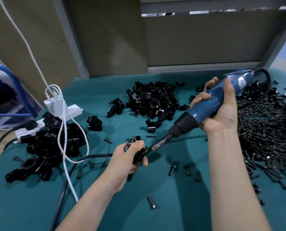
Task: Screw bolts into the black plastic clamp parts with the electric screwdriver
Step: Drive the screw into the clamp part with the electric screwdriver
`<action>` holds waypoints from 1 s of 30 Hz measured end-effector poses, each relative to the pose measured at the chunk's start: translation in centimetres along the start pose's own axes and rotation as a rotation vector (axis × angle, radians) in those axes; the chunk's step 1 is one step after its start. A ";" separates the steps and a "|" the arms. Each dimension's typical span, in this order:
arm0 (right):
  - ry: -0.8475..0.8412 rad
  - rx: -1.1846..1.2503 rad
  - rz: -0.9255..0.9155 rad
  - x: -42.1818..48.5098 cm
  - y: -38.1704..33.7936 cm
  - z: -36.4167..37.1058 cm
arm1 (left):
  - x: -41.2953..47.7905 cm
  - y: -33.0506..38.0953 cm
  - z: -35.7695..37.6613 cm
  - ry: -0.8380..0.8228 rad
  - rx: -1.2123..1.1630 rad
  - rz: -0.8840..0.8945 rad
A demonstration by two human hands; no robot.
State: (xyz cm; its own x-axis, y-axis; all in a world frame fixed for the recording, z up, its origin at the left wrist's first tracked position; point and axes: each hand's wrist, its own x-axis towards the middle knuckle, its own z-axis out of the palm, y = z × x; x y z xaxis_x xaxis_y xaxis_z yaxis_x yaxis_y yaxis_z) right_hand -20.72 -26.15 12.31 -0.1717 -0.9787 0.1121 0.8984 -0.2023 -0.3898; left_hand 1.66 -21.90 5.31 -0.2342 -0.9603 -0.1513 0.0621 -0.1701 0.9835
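Left hand grips clamp part — screwdriver tip hidden.

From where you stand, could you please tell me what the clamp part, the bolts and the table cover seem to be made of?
Clamp part in the left hand: glossy black moulded plastic, by its sharp highlights. Bolts: dark metal, probably steel with a black finish; heads glint. Table cover: matt teal, likely rubber or vinyl mat; no weave shows.
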 end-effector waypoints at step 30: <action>-0.053 -0.078 0.019 -0.2 0.9 0.8 | -0.7 0.4 0.3 -0.157 0.112 0.006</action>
State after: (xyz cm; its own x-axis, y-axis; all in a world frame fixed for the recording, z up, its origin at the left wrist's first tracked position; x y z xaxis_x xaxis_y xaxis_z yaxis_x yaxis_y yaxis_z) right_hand -19.61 -26.14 12.65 -0.1313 -0.9797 0.1514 0.8670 -0.1876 -0.4617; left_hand 1.58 -21.20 5.80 -0.3834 -0.9134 -0.1366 -0.0422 -0.1304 0.9906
